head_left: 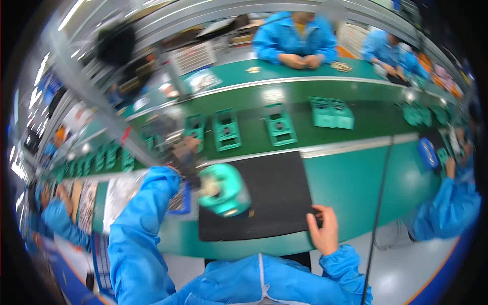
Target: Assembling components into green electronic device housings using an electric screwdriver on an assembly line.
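My left arm reaches forward over the workbench. The left hand (pixel 191 144) is smeared by motion beside a teal plastic frame (pixel 197 125) on the conveyor; its fingers cannot be made out, and a dark blurred shape covers its wrist. A rounded teal plastic housing (pixel 231 189), blurred and with a pale part inside, is on the left side of a black mat (pixel 277 195), below my left hand. At the mat's right edge my right hand (pixel 324 229) is open, its thumb and fingers apart, with no object visible in it.
More teal frames (pixel 226 133) line the green conveyor (pixel 254 101) beyond the mat. A blue tray (pixel 186 200) of small dark parts stands left of the mat. A thin dark cable (pixel 382 195) runs down right of my hand. Co-workers in blue sit across and on both sides.
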A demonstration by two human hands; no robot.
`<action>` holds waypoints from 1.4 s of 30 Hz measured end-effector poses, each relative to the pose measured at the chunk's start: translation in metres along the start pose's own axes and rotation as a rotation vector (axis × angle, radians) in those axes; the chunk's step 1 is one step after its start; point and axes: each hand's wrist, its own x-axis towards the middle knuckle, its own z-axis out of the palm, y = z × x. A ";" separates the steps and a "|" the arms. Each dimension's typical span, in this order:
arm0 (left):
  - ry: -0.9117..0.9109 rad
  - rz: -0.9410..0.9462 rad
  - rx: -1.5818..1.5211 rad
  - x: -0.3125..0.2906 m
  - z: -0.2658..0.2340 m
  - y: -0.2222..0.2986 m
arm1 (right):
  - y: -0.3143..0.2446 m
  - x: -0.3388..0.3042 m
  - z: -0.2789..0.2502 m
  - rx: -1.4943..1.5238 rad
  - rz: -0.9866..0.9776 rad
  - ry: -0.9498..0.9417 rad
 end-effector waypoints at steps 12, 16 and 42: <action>-0.250 -0.401 0.313 0.123 0.115 -0.117 | 0.008 0.003 -0.004 0.091 0.136 -0.082; -0.370 -0.507 0.161 0.125 0.129 -0.176 | 0.003 0.006 -0.003 0.101 0.129 -0.090; -0.379 -0.563 0.042 0.135 0.125 -0.179 | 0.006 0.004 0.009 0.133 0.101 -0.039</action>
